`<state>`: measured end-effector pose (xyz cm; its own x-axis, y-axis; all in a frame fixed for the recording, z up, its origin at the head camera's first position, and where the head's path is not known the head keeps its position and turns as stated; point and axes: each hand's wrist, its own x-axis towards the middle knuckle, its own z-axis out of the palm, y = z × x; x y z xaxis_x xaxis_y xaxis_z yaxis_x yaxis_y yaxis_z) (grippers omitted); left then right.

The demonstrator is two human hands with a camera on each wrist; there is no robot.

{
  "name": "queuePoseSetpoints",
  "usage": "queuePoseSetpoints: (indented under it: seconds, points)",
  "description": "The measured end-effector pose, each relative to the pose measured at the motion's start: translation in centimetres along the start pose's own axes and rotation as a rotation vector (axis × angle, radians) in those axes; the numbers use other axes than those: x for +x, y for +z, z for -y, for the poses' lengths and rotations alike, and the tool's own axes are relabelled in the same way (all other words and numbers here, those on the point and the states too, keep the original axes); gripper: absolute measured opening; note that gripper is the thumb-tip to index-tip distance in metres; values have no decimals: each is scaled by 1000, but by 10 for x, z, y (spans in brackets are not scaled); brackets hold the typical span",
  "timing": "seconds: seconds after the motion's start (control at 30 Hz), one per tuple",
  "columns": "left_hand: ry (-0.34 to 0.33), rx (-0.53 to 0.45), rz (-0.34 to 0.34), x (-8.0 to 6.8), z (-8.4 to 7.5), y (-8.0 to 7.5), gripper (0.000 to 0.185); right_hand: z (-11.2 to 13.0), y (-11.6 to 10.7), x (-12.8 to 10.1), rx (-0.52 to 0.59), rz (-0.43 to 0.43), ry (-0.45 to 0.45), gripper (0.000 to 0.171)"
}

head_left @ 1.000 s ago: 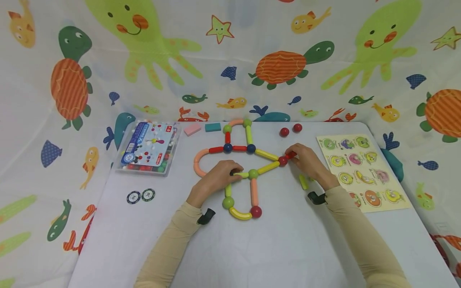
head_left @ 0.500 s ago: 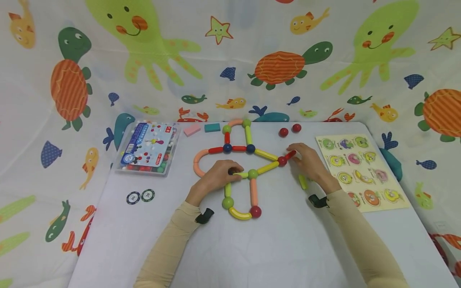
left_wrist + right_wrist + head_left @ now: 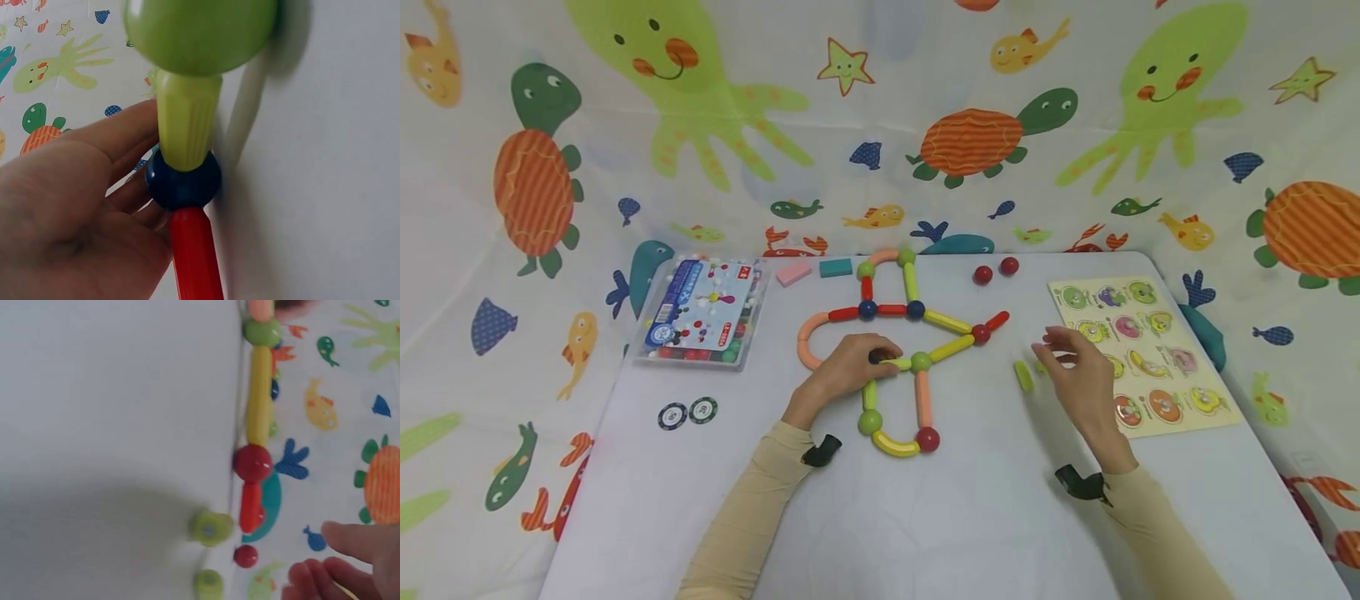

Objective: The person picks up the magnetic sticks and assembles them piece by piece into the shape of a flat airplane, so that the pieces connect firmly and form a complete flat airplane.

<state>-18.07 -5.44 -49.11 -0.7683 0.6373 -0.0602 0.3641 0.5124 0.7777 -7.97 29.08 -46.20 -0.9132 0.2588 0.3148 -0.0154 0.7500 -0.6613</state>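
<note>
Head view: flat multicoloured rod-and-ball figure (image 3: 910, 350) on white table (image 3: 970, 517).

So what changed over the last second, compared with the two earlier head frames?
The right hand let go of the short red rod at the red ball and drew back toward the person, now open above the loose green rod. The red rod stays attached. The left hand still holds the figure at its dark blue ball; everything else is unmoved.
</note>
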Motion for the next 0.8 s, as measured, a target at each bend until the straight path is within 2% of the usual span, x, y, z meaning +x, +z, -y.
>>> queuePoseSetpoints:
  seconds: [0.17,0.37,0.6,0.7,0.8]
  points:
    - [-18,-27,-3,2,1,3,30,-11,10,-22,-96,92,-6,31]
    - [-12,-40,-3,12,-7,3,31,-14,20,-30,-141,133,-32,29]
    - [33,-46,-3,43,-35,-8,33,-12,22,-26,-158,155,-25,31]
    - [34,-68,9,59,-46,-6,34,-11,22,-20,-143,166,-39,28]
    - [36,-101,28,72,-53,3,36,-9,23,-10,-105,156,-83,28]
